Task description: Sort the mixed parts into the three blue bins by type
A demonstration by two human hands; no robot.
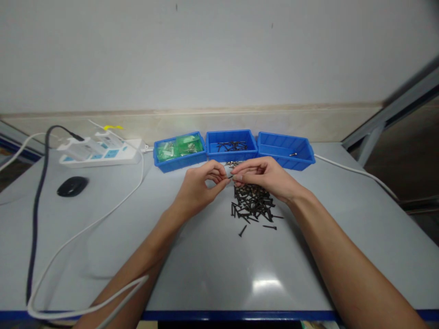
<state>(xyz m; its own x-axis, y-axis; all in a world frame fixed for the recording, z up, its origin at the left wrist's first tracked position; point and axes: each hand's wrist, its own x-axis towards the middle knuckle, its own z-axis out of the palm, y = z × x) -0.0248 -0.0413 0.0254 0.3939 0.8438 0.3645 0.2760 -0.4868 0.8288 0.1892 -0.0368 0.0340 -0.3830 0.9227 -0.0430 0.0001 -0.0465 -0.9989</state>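
My left hand (201, 186) and my right hand (269, 177) meet over the table, fingertips nearly touching. Between their pinched fingers is a small dark screw (230, 177), mostly covered by the fingertips. Below my right hand lies a heap of black screws (254, 203), with a loose screw (243, 230) and another screw (270, 227) nearer to me. Some shinier, silvery screws (233, 163) show just behind my fingers, partly hidden by them.
Along the wall stand a blue bin (181, 161) with green-tinted packets, a middle blue bin (231, 135) with dark screws, and a right blue bin (274, 144) with one small metal piece. On the left are a power strip (132, 157), a mouse (72, 186) and cables (36, 205).
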